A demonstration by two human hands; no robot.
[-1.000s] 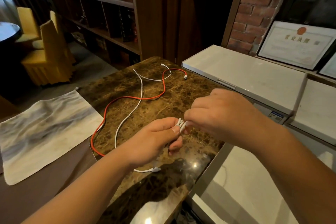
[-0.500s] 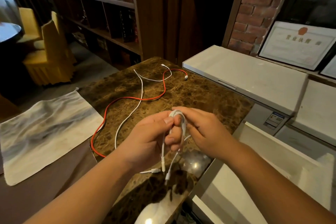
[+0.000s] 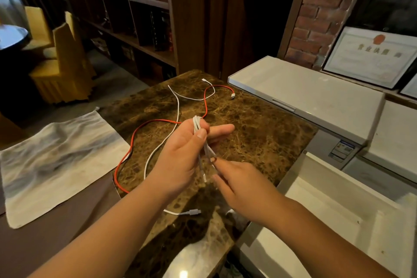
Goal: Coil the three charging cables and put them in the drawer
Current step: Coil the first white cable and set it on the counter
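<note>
The first white cable [image 3: 196, 127], folded into a bundle above the counter [image 3: 259, 137], is pinched by the left hand [image 3: 180, 156] while the right hand [image 3: 239, 185] nips its tail, apparently ready for wrapping round.

Both forearms reach forward side by side. The left hand [image 3: 180, 156] is raised with its palm turned inward, thumb pressed against its curled fingers [image 3: 222, 130] in a pinch. The right hand [image 3: 242, 184] sits just below those fingers, its fingertips pinching upward toward them.
</note>
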